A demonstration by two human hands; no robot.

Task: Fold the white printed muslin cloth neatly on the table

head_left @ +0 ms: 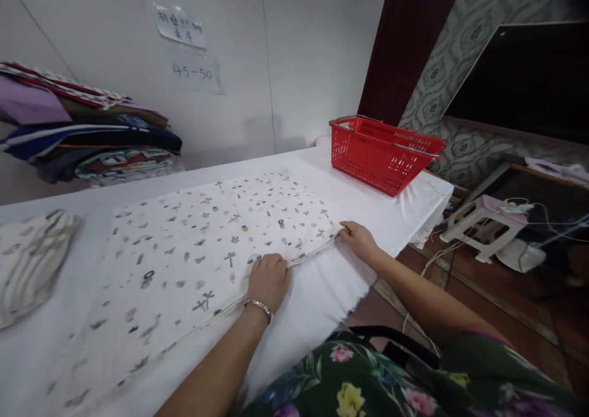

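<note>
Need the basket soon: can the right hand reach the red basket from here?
Probably yes: only bare white table cover lies between the right hand and the red basket, though the hand pinches a corner of the printed cloth.

Table [322, 288]: printed cloth [207, 245], basket [384, 153], perhaps towel [32, 257]

Your left hand [269, 279] lies knuckles up, fingers curled under, forearm reaching straight forward. Your right hand [359, 239] stretches farther out to the right, fingertips pinched together, arm nearly straight.
</note>
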